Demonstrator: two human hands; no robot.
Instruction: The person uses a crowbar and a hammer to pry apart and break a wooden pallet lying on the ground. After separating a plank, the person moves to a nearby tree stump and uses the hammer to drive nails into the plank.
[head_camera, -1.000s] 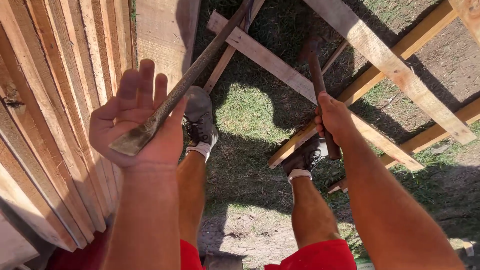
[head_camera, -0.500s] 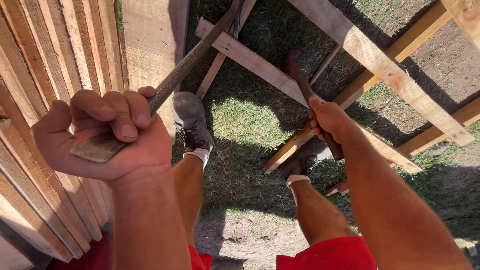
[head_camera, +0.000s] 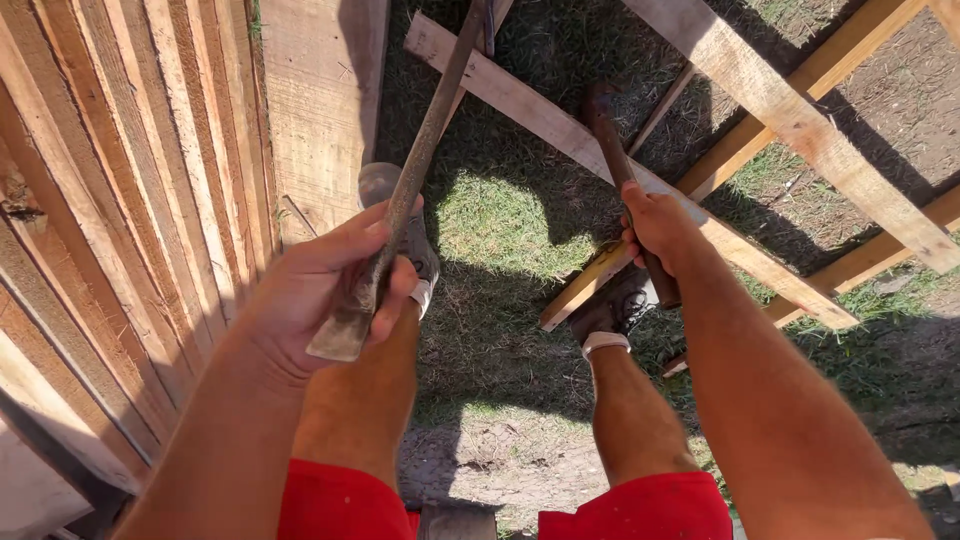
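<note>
My left hand (head_camera: 330, 290) grips the flattened end of a long rusty metal pry bar (head_camera: 425, 150), which slants up and away toward the top of the view, beside a wooden plank wall (head_camera: 130, 200). My right hand (head_camera: 660, 230) is closed around the dark handle of a hammer-like tool (head_camera: 620, 160) that points up over a pale wooden board (head_camera: 560, 125). My bare legs and grey shoes (head_camera: 400, 220) stand on the grass below. The far tips of both tools are hidden in shadow.
Several loose wooden boards (head_camera: 790, 110) lie crossed on the grass (head_camera: 500, 220) to the right. An upright plank (head_camera: 320, 110) leans at the wall's end. Bare dirt (head_camera: 500, 450) shows near my feet. I wear red shorts (head_camera: 640, 515).
My left hand went from an open palm under the pry bar's end to fingers closed around it, and drew lower and nearer. My right hand kept its grip and barely moved.
</note>
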